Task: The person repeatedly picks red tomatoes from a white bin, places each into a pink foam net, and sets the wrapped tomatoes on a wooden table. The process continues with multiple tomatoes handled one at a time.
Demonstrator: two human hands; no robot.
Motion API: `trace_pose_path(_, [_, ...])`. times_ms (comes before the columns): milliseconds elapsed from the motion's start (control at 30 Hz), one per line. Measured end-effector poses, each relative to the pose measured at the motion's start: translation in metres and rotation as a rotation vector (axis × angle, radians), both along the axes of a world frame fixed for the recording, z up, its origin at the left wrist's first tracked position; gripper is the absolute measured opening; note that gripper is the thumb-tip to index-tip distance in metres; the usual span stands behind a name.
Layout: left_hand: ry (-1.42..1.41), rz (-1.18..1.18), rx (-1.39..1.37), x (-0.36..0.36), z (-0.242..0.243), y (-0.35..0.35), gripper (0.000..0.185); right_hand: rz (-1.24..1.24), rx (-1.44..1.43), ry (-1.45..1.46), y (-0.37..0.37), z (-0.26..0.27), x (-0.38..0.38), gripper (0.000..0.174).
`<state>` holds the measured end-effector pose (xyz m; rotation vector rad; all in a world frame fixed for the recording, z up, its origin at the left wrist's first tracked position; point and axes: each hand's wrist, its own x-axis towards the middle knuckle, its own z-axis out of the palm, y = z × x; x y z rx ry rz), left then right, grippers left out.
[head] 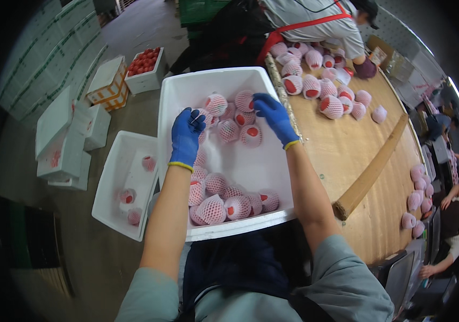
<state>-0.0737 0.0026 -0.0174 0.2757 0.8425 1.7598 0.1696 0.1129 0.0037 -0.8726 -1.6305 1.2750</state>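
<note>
A white foam box (249,165) stands before me, with net-sleeved red fruits along its far, left and near sides. My left hand (187,135), in a blue glove with a yellow cuff, hovers over the box's left side. Its fingers are slightly curled and apart, beside a sleeved fruit (216,104); nothing shows in its grasp. At the far right, my gloved right hand (275,118) has its fingertips against another sleeved fruit (244,100). The thumb side is hidden, so a grip cannot be made out. Bare white floor shows in the box's middle.
Right of the box, a wooden table (322,161) bears a pile of sleeved fruits (328,88) and a cardboard tube (370,169). A co-worker (314,24) leans over its far end. A second foam box (122,177) and an open box of bare red fruits (145,64) stand left.
</note>
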Motion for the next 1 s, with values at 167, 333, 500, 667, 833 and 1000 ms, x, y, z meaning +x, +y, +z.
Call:
trace_pose_path(167, [-0.027, 0.183, -0.038, -0.009, -0.009, 0.001, 0.013, 0.006, 0.319, -0.656, 0.031, -0.054, -0.078, 0.055])
trace_pose_path(333, [-0.055, 0.167, -0.054, 0.003, 0.001, 0.002, 0.022, -0.121, 0.496, -0.978, 0.048, -0.104, -0.16, 0.068])
trace_pose_path(500, [0.095, 0.126, -0.06, 0.004, 0.006, 0.002, 0.029, -0.039, 0.34, -1.059, 0.061, -0.095, -0.166, 0.074])
trace_pose_path(667, [0.149, 0.052, -0.156, 0.01, 0.014, -0.003, 0.029, 0.125, -0.214, -0.513, 0.057, -0.005, -0.127, 0.07])
trace_pose_path(833, [-0.181, -0.277, -0.012, 0.02, 0.03, -0.008, 0.046, 0.517, 0.361, -0.422, -0.012, 0.071, -0.075, 0.076])
trace_pose_path(1000, [-0.092, -0.357, 0.212, 0.036, 0.031, -0.015, 0.059, 0.29, 0.114, -0.129, -0.079, 0.093, -0.051, 0.072])
